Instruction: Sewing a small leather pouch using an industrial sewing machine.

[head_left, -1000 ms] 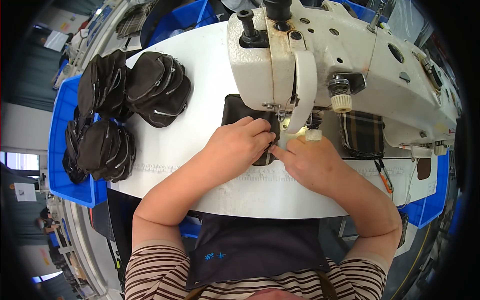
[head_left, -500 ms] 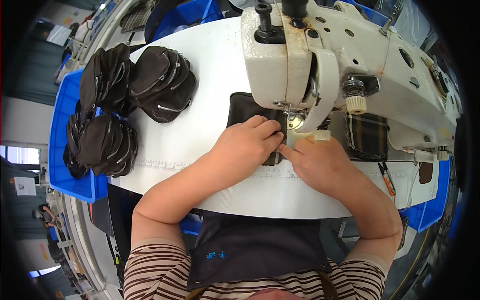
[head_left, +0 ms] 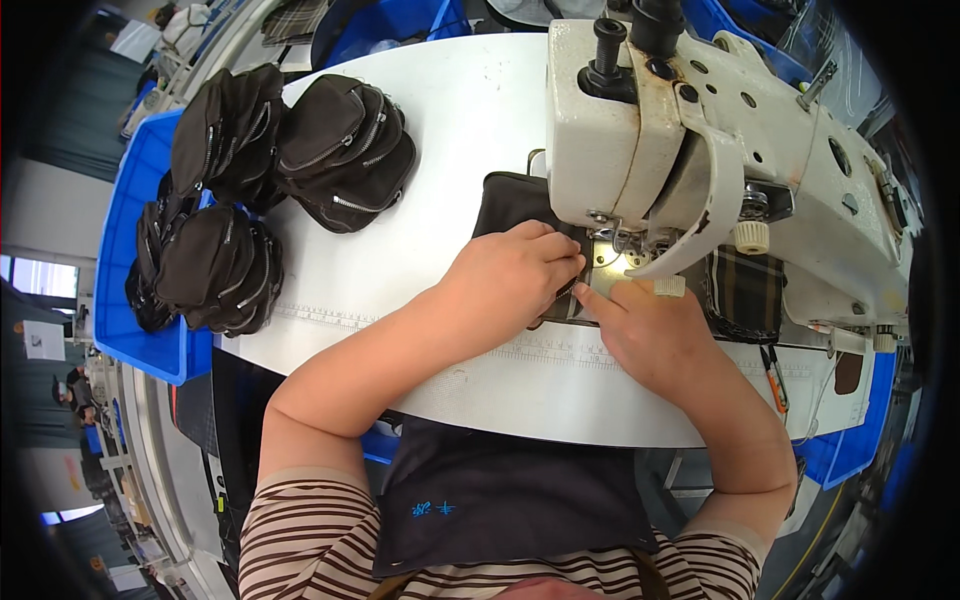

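Note:
A white sewing machine point(head_left: 590, 150) fills the upper right of the head view. Left of its needle area lies a dark brown fabric piece point(head_left: 510, 200), with part of a zipper along its edge beside the lit metal plate point(head_left: 605, 255). My left hand point(head_left: 515, 280) is closed on that piece, fingers curled at the zipper edge just left of the presser foot. My right hand point(head_left: 655, 340) is bent at the same edge, one digit touching it, other fingertips partly hidden by a white knob point(head_left: 670, 286). Dark plaid padded pieces point(head_left: 745, 295) lie under the arm of the machine.
Three stacks of dark zippered pouches point(head_left: 340, 150) stand on the left of the white table point(head_left: 470, 400), partly over a blue bin point(head_left: 125, 290). An orange-handled tool point(head_left: 775, 385) lies right. More blue bins point(head_left: 830, 455) sit around the table. A person point(head_left: 80, 395) is at far left.
The view has shifted, so the machine sits farther right and the pouches higher. My hands remain at the fabric's edge, moved slightly right in the picture with it.

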Action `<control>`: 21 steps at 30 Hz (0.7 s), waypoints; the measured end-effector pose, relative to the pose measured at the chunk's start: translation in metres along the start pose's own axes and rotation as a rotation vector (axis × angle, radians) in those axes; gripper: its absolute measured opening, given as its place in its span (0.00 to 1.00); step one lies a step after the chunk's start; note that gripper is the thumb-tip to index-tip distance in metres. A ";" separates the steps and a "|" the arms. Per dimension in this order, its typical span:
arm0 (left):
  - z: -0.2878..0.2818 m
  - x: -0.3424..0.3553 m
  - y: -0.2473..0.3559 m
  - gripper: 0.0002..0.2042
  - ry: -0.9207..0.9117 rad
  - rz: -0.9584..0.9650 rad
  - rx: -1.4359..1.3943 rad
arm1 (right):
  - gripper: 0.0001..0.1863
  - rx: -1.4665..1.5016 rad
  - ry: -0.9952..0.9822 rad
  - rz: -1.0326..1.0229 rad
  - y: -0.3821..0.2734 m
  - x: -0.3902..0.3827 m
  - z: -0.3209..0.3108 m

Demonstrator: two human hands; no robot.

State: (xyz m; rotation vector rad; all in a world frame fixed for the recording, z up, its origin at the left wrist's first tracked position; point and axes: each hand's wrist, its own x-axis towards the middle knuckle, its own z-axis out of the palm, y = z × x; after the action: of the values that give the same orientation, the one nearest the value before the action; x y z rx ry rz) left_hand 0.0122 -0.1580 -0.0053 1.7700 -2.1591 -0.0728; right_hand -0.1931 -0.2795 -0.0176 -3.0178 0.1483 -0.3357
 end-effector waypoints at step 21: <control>-0.007 0.007 -0.017 0.18 0.066 -0.164 -0.234 | 0.23 0.057 0.180 0.001 0.008 0.008 0.013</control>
State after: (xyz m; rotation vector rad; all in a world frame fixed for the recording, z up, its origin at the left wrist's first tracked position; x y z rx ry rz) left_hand 0.0292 -0.1667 -0.0013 1.7822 -1.8713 -0.2911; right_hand -0.1827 -0.2871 -0.0290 -2.9278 0.1509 -0.6006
